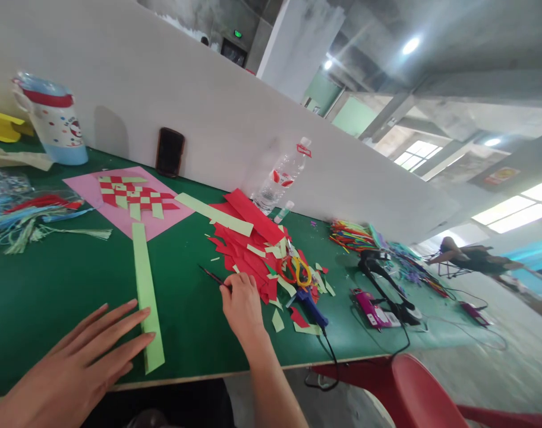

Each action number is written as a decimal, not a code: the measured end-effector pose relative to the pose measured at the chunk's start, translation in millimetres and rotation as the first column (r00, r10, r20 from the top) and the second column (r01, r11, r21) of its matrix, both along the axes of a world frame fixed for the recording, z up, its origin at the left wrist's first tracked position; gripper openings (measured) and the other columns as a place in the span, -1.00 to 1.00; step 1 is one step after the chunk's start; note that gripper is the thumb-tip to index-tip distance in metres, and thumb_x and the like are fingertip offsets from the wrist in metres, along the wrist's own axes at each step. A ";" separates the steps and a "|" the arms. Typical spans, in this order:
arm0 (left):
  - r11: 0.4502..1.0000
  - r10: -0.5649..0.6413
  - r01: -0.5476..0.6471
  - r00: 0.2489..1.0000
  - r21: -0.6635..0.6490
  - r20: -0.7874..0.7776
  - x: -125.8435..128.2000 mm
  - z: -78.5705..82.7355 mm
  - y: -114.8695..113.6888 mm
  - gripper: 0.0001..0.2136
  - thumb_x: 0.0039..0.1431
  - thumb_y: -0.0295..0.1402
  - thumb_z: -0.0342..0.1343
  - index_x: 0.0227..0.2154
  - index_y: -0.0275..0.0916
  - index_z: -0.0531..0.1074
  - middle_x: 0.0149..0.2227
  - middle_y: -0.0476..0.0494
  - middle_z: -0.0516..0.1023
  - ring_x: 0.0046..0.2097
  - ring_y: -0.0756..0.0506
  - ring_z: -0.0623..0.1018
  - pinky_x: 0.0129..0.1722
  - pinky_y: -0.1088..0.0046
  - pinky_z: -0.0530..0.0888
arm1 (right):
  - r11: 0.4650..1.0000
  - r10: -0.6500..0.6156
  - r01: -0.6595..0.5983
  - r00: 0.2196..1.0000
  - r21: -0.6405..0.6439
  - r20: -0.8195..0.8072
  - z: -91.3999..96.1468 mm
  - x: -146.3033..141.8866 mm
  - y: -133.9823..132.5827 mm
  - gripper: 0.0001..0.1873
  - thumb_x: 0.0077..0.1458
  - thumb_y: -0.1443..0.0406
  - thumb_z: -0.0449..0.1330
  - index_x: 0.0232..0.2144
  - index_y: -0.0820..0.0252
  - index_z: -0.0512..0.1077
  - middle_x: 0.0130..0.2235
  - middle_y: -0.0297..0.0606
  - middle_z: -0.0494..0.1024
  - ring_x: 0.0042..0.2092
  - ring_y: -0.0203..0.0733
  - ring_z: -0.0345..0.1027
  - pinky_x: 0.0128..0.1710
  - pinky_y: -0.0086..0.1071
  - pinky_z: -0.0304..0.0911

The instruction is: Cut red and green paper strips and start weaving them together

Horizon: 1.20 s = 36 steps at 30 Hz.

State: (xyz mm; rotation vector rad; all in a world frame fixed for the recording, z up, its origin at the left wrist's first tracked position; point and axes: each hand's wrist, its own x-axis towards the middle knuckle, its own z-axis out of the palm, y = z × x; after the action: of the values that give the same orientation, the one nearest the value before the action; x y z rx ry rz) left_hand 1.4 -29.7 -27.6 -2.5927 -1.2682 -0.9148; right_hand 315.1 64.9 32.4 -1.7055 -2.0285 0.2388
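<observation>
My left hand (97, 351) lies open, its spread fingertips resting on a long light-green paper strip (147, 297) on the green table. Between the fingers of my right hand (243, 303) is a slim dark pen (211, 275), pointing away to the left; my grip hides its rear part. Beyond the strip, red and green pieces woven into a checkered pattern (132, 195) lie on a pink paper sheet (155, 226). Another light-green strip (215, 214) lies across red paper scraps (248, 255). Scissors with orange and yellow handles (301, 271) rest among the scraps.
A blue glue gun (313, 309) with a cord lies right of my right hand. A plastic bottle (280, 178), phone (170, 151) and cup (57, 122) stand along the wall. Tassels (34, 220) lie left. A red chair (425, 392) is below the table edge; a person (471, 258) is far right.
</observation>
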 end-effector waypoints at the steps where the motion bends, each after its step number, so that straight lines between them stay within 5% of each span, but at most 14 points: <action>1: 0.996 -0.047 0.050 0.998 0.067 -0.048 4.4 4.7 8.5 -0.70 0.43 -0.22 0.06 0.10 0.19 0.59 0.18 0.14 0.68 0.30 -0.07 0.52 0.51 0.32 -0.01 | 1.000 0.000 0.000 1.000 0.010 -0.009 0.0 2.1 -2.1 -0.86 0.22 0.47 0.23 -0.31 0.14 0.48 -0.23 -0.15 0.59 -0.14 0.03 0.47 -0.06 -0.15 0.39; 4: 0.991 -0.061 0.069 0.995 0.111 -0.073 20.5 14.7 21.9 -0.68 0.49 -0.24 -0.05 -0.08 0.12 0.66 0.04 0.12 0.75 0.19 -0.10 0.59 0.54 0.22 -0.12 | 0.999 -0.012 0.014 0.998 0.040 -0.056 1.6 12.3 -17.8 -0.86 0.28 0.44 0.16 -0.28 0.11 0.45 -0.26 -0.20 0.58 -0.19 -0.04 0.51 -0.16 -0.26 0.41; 7: 0.986 -0.106 0.131 0.970 0.101 -0.218 40.4 20.4 21.4 -0.71 0.43 -0.28 0.04 0.03 0.07 0.62 0.05 0.02 0.73 0.17 -0.16 0.61 0.52 0.16 -0.12 | 0.998 -0.016 0.023 0.994 0.060 -0.112 5.8 23.4 -45.6 -0.87 0.35 0.38 0.11 -0.23 0.10 0.45 -0.27 -0.24 0.60 -0.23 -0.11 0.55 -0.20 -0.34 0.44; 13: 1.000 -0.022 0.021 0.998 -0.014 -0.051 84.8 21.8 9.7 -0.54 0.43 0.07 0.01 0.05 -0.09 0.64 0.10 -0.12 0.71 0.20 -0.20 0.56 0.49 0.26 -0.02 | 0.991 0.118 -0.097 0.962 0.097 -0.248 16.0 40.3 -105.3 -0.63 0.39 0.40 0.06 0.13 0.07 0.50 -0.13 -0.21 0.67 -0.14 -0.20 0.63 -0.12 -0.46 0.52; 16: 0.997 -0.016 0.017 1.000 -0.074 0.005 87.4 15.9 6.2 -0.44 0.39 0.18 -0.04 0.11 -0.07 0.61 0.21 -0.06 0.66 0.28 -0.19 0.50 0.50 0.30 -0.03 | 0.986 0.168 -0.163 0.958 0.040 -0.235 9.8 49.9 -129.7 -0.62 0.35 0.44 0.11 0.11 0.06 0.54 -0.18 -0.24 0.66 -0.21 -0.23 0.64 -0.18 -0.52 0.52; 19: 0.997 -0.073 0.070 0.993 -0.032 -0.097 78.8 8.0 6.2 -0.42 0.38 0.14 0.05 0.25 -0.13 0.50 0.30 -0.12 0.58 0.32 -0.22 0.47 0.49 0.25 0.00 | 0.979 0.202 -0.203 0.966 0.005 -0.161 -2.5 55.7 -148.1 -0.62 0.31 0.42 0.14 0.10 0.06 0.57 -0.20 -0.22 0.65 -0.25 -0.21 0.64 -0.24 -0.51 0.54; 29: 0.997 -0.071 0.067 0.986 -0.036 -0.152 72.6 1.3 4.9 -0.31 0.33 0.17 0.09 0.34 -0.19 0.41 0.34 -0.17 0.54 0.32 -0.28 0.48 0.44 0.17 0.12 | 0.994 0.106 -0.106 0.994 0.005 -0.011 -12.1 42.5 -158.0 -0.65 0.34 0.34 0.08 -0.01 0.01 0.63 -0.26 -0.21 0.58 -0.38 -0.20 0.58 -0.39 -0.48 0.50; 36: 0.995 -0.092 0.085 0.975 -0.044 -0.201 69.7 -2.3 5.6 -0.39 0.31 0.13 0.16 0.29 -0.11 0.47 0.36 -0.13 0.52 0.35 -0.28 0.45 0.50 0.16 -0.03 | 0.996 0.080 -0.078 0.996 0.038 -0.042 -15.7 40.9 -154.5 -0.61 0.41 0.34 0.03 0.08 0.04 0.60 -0.22 -0.18 0.60 -0.32 -0.17 0.61 -0.34 -0.45 0.52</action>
State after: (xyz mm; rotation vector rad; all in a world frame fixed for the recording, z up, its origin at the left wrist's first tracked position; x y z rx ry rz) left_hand 71.1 -24.1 -29.9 -2.7065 -1.1341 -0.6251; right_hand 356.0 -89.6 16.7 -1.5868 -2.0583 0.2620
